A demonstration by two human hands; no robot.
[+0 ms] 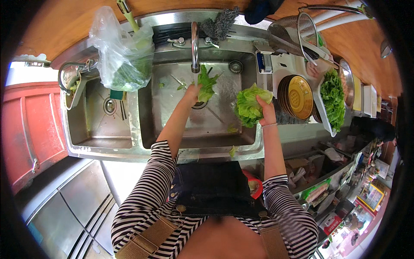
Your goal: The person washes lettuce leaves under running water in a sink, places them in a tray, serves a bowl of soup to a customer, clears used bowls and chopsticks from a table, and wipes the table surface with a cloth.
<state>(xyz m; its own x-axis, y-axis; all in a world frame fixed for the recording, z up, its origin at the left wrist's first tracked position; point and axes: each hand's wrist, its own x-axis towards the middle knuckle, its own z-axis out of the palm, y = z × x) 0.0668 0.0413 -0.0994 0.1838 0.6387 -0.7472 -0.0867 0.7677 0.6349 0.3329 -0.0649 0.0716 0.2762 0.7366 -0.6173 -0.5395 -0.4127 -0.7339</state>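
Under the chrome faucet (pixel 195 48), my left hand (pixel 192 93) holds a green lettuce leaf (pixel 207 84) over the large basin of the stainless steel sink (pixel 200 155). Water runs from the spout near it. My right hand (pixel 267 111) grips a bunch of lettuce (pixel 250 105) at the basin's right edge, thumb on top and the leaves hanging to the left. Small leaf scraps lie on the basin floor, and one torn piece (pixel 233 151) rests on the front rim.
A clear plastic bag of greens (pixel 124 64) stands over the sink divider. Right of the sink are stacked yellow plates (pixel 300 97), a white basket (pixel 326 111) of leafy lettuce and wire strainers (pixel 284 34). The small basin (pixel 97 129) holds a sponge (pixel 117 95).
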